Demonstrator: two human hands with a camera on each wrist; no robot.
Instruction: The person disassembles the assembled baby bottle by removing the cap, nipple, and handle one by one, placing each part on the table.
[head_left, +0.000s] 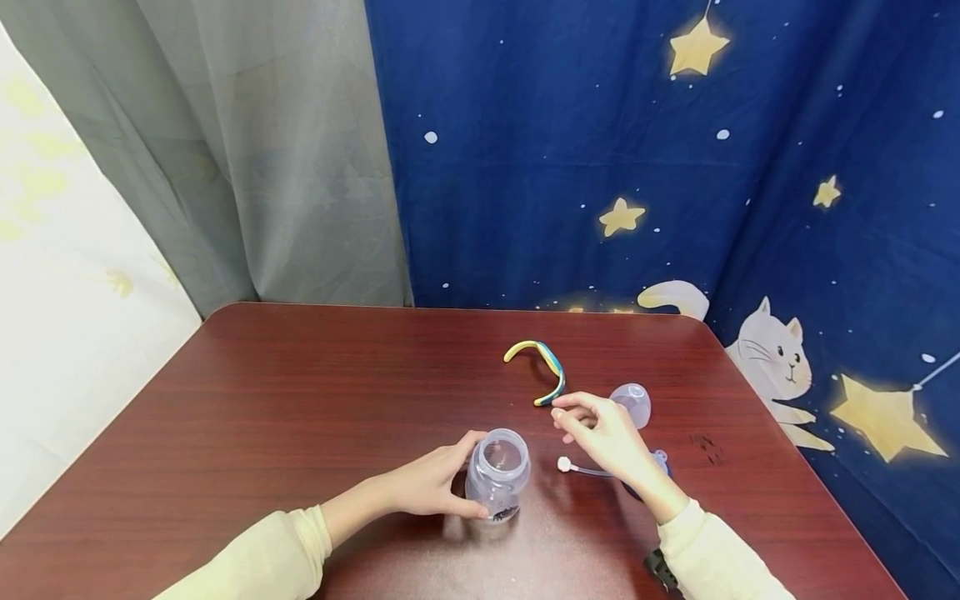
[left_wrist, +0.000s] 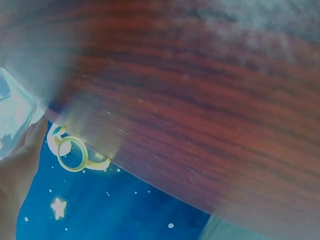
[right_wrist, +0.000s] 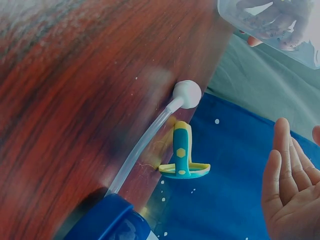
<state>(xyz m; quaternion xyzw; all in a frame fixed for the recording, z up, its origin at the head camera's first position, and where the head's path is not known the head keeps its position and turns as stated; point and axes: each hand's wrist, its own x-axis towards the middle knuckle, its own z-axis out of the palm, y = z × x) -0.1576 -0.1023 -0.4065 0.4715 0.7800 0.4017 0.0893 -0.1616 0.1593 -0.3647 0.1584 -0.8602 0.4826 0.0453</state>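
Observation:
My left hand (head_left: pixel 429 485) grips a clear baby bottle (head_left: pixel 497 485) from its left side, thumb and fingers around the body. The bottle stands upright on the table with its wide mouth uncovered. My right hand (head_left: pixel 609 440) hovers to the right of it, fingers loosely extended and holding nothing. Beneath that hand lies a blue bottle lid (right_wrist: pixel 107 220), partly hidden in the head view, with a clear straw (right_wrist: pixel 145 142) ending in a white ball (right_wrist: pixel 187 94). Just beyond the fingertips is a yellow and teal bottle handle (head_left: pixel 553 360).
A translucent domed cap (head_left: pixel 636 406) sits behind my right hand. The dark red wooden table (head_left: pixel 337 375) runs back to a grey curtain (head_left: pixel 300 167) and a blue star-patterned curtain (head_left: pixel 525 208). A black band (head_left: pixel 660 570) shows by the right sleeve.

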